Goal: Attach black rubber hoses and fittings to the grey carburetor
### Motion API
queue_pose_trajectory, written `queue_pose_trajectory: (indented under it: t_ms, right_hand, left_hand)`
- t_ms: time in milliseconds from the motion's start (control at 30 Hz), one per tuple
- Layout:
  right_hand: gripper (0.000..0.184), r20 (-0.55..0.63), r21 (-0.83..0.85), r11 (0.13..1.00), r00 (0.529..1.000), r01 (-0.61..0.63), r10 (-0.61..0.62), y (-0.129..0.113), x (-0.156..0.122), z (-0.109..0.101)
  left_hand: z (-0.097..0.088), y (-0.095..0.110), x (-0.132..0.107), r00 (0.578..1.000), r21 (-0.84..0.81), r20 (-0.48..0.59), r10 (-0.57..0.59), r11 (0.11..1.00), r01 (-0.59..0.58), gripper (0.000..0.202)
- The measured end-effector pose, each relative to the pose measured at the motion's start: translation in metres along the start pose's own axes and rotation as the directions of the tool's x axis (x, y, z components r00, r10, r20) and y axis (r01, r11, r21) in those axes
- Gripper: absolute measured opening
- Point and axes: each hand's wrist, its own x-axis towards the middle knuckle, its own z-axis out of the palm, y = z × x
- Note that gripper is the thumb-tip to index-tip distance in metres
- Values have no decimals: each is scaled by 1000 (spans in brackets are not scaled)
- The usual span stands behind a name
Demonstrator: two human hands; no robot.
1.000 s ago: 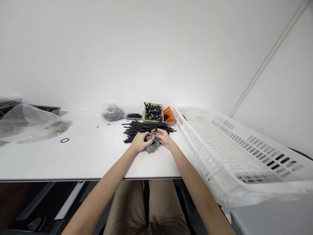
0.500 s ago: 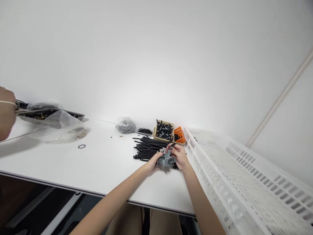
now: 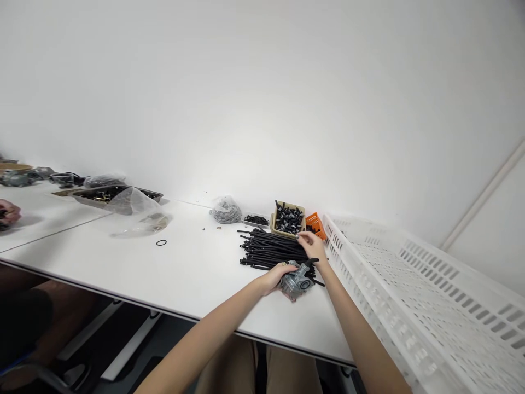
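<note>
My left hand [image 3: 275, 277] is closed around a grey metal carburetor [image 3: 296, 282], held low over the table's front part. A short black rubber piece [image 3: 311, 261] sticks out from the carburetor's top. Farther forward, my right hand [image 3: 315, 247] is off the carburetor, its fingers apart and nothing visible in them. It hovers over the right end of a pile of black rubber tubes [image 3: 266, 249]. Just beyond its fingertips stand a beige basket [image 3: 273, 224] heaped with black-and-grey parts and a small orange basket [image 3: 315, 220] with black pieces.
A large white perforated crate [image 3: 348, 262] borders my right side. Behind the tubes lie a small tray of black rings [image 3: 256, 220] and a bag of grey rings [image 3: 225, 209]. Leftward are a loose black ring [image 3: 161, 242], a clear bag [image 3: 141, 216], a metal tray [image 3: 158, 194] and a co-worker's hand [image 3: 9, 212].
My right hand has let go of the carburetor and moved forward toward the baskets. My left hand keeps hold of it. The view has swung left, and the co-worker's hand sits lower.
</note>
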Motion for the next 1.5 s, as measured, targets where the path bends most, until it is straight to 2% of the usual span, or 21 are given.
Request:
queue_pose_trajectory:
  t_ms: [67,133,233,333,400,433,500,533,600,667,733,767,867,967,1033,1133,1200,1267,1333,1500]
  right_hand:
    - [22,238,-199,970,967,138,-89,1,-1,10]
    - [16,387,-321,904,910,282,-147,1,-1,19]
    - [9,447,-384,842,874,379,-190,1,1,27]
    - [6,470,-348,839,852,418,-230,-1,4,29]
    - [8,400,-308,862,877,402,-266,-5,5,28]
    - [8,312,-296,879,907,375,-282,-8,6,26]
    - [9,45,-268,919,957,288,-287,-16,7,19]
    - [11,-106,-239,941,957,240,-271,-20,7,15]
    - [22,-348,-145,975,914,167,-208,-28,6,5]
    - [33,-450,-33,993,886,111,-114,-34,2,-5]
    - [32,-435,73,997,900,39,-3,-38,-4,-14]
    - [30,-404,133,991,913,3,51,-39,-8,-17]
    - [31,-296,375,925,938,-60,181,-41,-17,-23]
    - [36,-191,608,791,953,-72,233,-41,-22,-24]
    - [34,-155,697,713,954,-77,255,-39,-23,-20]
    - [26,-179,728,681,936,-82,304,-34,-21,-8]
    - [27,-258,675,735,914,-61,313,-29,-19,0]
    - [33,-331,597,801,895,-47,299,-24,-19,8]
    - [39,-347,557,828,888,-63,301,-19,-19,15]
    - [37,-271,636,756,872,-155,407,-6,-24,27]
  left_hand:
    - [2,1,-3,1000,12,5,-4,1000,4,41]
    - [3,3,-5,1000,30,16,-13,999,13,41]
    - [1,4,-6,1000,38,26,0,999,-1,38]
    - [-1,2,-4,999,34,34,0,999,-1,38]
    - [-2,0,-2,999,13,40,12,1000,-12,38]
    - [-3,-1,-2,998,1,52,21,1000,-21,39]
    - [-3,-4,0,996,-20,71,61,998,-59,43]
    - [-4,-5,2,993,-27,67,102,995,-100,45]
    - [-5,-7,5,975,-33,24,220,975,-219,48]
    - [-8,-5,8,949,-38,-36,314,948,-315,51]
    - [-13,-1,11,922,-48,-119,368,925,-376,54]
    - [-17,3,13,893,-46,-188,408,905,-424,54]
    - [-28,13,15,743,16,-386,546,810,-586,50]
    - [-37,21,15,636,33,-522,568,759,-650,50]
    - [-42,24,14,578,51,-586,568,737,-674,49]
    - [-47,27,13,509,106,-631,586,715,-691,47]
    - [-49,27,13,487,133,-644,591,712,-689,47]
    - [-51,27,14,485,127,-657,578,719,-684,48]
    - [-52,27,15,483,110,-679,553,727,-678,49]
    - [-51,29,16,478,91,-702,527,733,-674,49]
